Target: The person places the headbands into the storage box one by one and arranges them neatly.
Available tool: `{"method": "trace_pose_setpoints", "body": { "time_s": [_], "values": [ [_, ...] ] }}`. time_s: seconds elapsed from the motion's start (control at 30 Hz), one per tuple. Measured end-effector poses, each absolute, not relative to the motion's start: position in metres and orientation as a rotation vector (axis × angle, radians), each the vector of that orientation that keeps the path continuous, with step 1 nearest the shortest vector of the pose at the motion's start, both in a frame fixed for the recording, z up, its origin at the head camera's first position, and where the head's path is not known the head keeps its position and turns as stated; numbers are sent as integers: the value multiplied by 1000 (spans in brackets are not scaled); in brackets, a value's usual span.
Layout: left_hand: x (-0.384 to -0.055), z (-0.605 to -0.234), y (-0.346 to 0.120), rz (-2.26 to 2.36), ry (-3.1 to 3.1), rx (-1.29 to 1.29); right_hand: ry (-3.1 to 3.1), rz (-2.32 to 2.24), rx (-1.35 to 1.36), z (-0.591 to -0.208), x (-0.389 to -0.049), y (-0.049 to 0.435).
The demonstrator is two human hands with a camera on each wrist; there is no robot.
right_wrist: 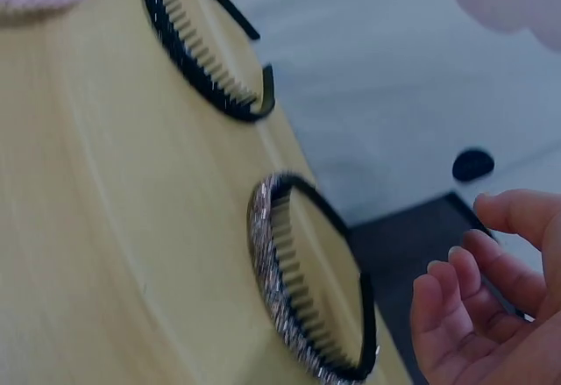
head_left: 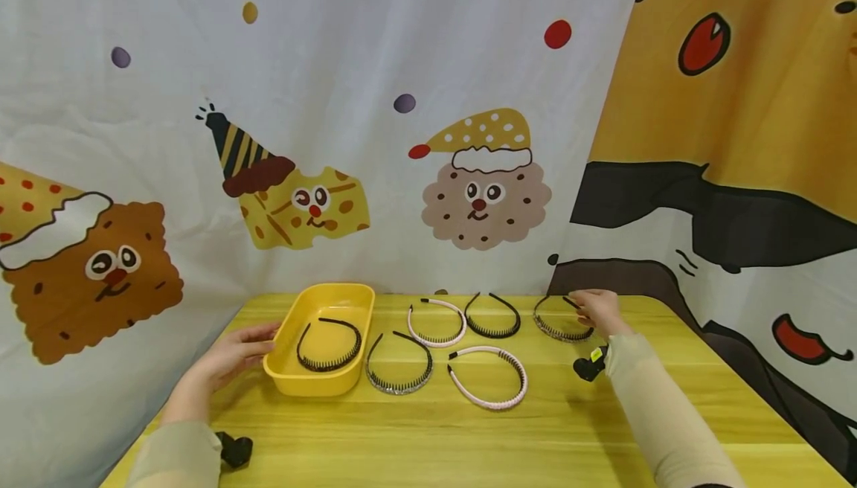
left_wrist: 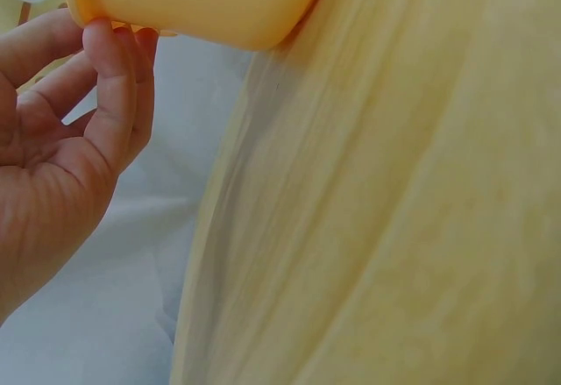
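My left hand point(head_left: 234, 358) is at the left side of a yellow plastic basket point(head_left: 315, 385), fingertips right at its rim. The left wrist view shows these fingers point(left_wrist: 110, 96) lightly bent against the basket's edge. Inside the basket lies a black toothed headband point(head_left: 329, 367). At the back right, my right hand point(head_left: 600, 309) hovers beside a glittery headband point(head_left: 559, 335) with black teeth. In the right wrist view its fingers point(right_wrist: 447, 288) are loosely bent with nothing between them, just right of the glittery headband point(right_wrist: 273, 284).
Between the hands, on the wooden table point(head_left: 415, 447), lie a second glittery headband point(head_left: 399, 389), a black headband point(head_left: 493, 334), a pink headband point(head_left: 437, 344) at the back and another pink headband point(head_left: 495, 405) nearer. A cartoon-printed curtain point(head_left: 375, 42) hangs behind the table's far edge.
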State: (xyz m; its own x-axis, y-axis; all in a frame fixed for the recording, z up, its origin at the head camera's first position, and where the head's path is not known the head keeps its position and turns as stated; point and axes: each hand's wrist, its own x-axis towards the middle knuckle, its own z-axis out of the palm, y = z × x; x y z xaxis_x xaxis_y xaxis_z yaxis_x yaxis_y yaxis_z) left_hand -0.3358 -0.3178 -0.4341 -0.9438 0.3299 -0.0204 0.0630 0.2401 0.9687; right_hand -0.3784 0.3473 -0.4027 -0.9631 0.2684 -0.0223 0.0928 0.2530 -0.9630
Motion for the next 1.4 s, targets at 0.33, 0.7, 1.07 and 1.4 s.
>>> {"method": "trace_pose_setpoints", "body": {
  "time_s": [0.33,0.7,1.07,1.4],
  "values": [
    [-336,-436,-319,1791,2284,332,-2303,1909,-404,-424,-364,373],
    [-336,-442,-321,1776,2276,355,-2291,1869,-562,-450,-368,395],
    [-335,-439,-320,1779,2276,364,-2492,1654,-490,-449,-371,395],
    [-336,-437,-318,1780,2289,339,-2646,1501,-406,-449,-383,401]
  ]
}}
